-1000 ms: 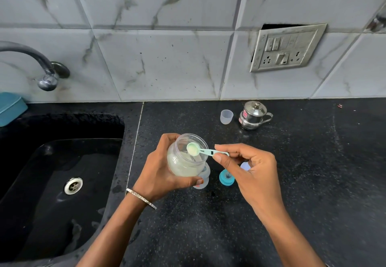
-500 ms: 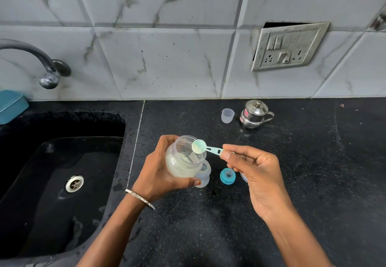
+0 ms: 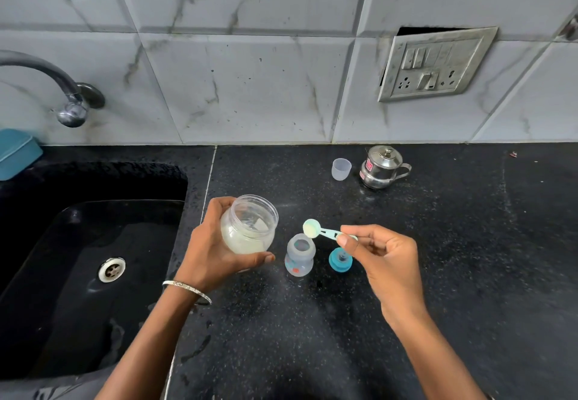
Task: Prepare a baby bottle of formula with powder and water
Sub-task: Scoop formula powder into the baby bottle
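In the head view we see our left hand (image 3: 215,249) raised above the black counter (image 3: 438,274), fingers and thumb curled round a clear plastic jar (image 3: 248,224); the jar is tilted with its open mouth toward the wall, and pale powder fills its lower part; a thin metal bangle (image 3: 187,288) sits on that wrist. Our right hand (image 3: 384,255) is held to the right of the jar, well apart from the left; thumb and forefinger pinch the handle of a pale green scoop (image 3: 325,232), the other fingers folded beneath; the scoop's round bowl points left and carries a heap of yellowish powder. The bowl hangs by the far right rim of the baby bottle (image 3: 299,255); whether it touches we cannot tell. The bottle stands upright and uncapped on the counter between our hands, translucent, with coloured print low on its side; just beside it, under the right fingers, lies a teal screw ring (image 3: 340,260). Near the wall stand a small clear cup (image 3: 341,169) and a lidded steel pot (image 3: 380,166); the black sink (image 3: 93,243) lies left, under a tap (image 3: 67,99).
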Demonstrator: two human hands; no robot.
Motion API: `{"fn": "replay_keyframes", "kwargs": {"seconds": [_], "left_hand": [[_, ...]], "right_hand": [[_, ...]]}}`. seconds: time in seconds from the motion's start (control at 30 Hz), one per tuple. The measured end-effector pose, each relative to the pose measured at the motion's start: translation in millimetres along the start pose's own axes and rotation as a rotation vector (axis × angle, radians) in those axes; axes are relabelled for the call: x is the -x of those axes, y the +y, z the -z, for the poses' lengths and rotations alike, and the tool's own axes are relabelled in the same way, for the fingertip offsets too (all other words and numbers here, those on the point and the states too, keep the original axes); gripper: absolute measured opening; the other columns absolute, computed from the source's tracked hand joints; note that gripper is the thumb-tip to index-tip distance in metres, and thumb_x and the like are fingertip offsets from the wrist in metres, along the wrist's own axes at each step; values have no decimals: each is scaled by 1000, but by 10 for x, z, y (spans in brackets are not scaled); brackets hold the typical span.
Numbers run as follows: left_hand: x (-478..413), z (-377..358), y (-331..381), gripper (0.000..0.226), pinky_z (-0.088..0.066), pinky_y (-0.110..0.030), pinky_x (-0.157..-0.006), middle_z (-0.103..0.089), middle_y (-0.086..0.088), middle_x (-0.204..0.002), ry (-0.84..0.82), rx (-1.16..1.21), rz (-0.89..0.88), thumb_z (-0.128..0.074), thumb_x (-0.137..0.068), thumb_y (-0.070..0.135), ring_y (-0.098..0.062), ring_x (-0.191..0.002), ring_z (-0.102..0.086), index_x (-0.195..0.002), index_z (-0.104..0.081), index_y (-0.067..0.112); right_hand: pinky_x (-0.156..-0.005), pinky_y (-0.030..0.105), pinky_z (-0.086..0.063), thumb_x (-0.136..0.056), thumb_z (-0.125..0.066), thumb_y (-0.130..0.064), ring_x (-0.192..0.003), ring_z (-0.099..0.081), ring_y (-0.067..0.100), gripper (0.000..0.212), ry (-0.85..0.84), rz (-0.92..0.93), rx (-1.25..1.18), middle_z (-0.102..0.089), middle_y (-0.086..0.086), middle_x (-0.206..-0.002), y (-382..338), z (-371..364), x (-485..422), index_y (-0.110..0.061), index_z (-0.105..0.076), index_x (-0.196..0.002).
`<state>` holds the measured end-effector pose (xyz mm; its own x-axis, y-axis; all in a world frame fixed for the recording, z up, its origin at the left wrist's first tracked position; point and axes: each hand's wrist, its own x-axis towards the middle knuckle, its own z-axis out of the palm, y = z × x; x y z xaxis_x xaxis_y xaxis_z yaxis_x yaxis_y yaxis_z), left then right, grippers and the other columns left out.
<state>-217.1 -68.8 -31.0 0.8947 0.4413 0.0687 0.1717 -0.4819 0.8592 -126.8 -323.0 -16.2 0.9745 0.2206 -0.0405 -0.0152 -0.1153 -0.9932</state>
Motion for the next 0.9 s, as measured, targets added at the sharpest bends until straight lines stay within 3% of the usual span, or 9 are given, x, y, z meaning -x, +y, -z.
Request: {"fn": "replay_keyframes", "kwargs": {"seconds": [0.13,0.2,0.3,0.4,0.57,0.9], "left_hand": [[10,16,-4,104,-39,3,-76,-62,21,-116,4,-7,14,-98,-40,45,14,-104,-57,-126,-45,27],[25,2,11,102,-39,3,-75,-61,24,-114,2,-3,14,-98,-40,46,18,-102,-55,-125,-45,28],[45,-14,16,99,-39,3,-74,-60,25,-114,-6,2,15,-98,-42,43,22,-100,-54,-124,-45,29],[58,-8,18,100,-38,4,-74,-59,25,-114,2,0,14,-96,-40,47,23,-101,-53,-123,-44,30],[57,6,10,103,-39,3,-75,-60,24,-115,3,2,14,-96,-39,48,19,-104,-53,-125,-44,28],[61,-6,5,104,-41,1,-78,-60,22,-117,-3,9,9,-96,-39,49,10,-106,-57,-126,-44,27]], "right_hand": [[-67,18,-50,-82,-86,-14,-72,-68,6,17,28,199,311,-76,-20,-78,249,-89,9,-28,-84,-91],[-71,24,-51,-80,-87,-13,-74,-66,9,20,35,409,513,-73,-27,-78,342,-117,10,-28,-83,-93],[-69,37,-50,-80,-87,-9,-74,-66,16,22,24,745,759,-77,-17,-86,486,-112,9,-22,-82,-96],[-69,35,-48,-87,-77,-9,-76,-68,18,15,44,902,835,-80,-10,-92,560,-98,11,-18,-82,-98],[-70,34,-50,-92,-72,-12,-78,-71,16,14,117,1009,832,-81,-7,-96,541,-82,32,-15,-83,-99],[-75,32,-48,-90,-73,-11,-82,-71,17,15,71,1034,889,-80,-9,-97,580,-91,37,-16,-83,-100]]}}
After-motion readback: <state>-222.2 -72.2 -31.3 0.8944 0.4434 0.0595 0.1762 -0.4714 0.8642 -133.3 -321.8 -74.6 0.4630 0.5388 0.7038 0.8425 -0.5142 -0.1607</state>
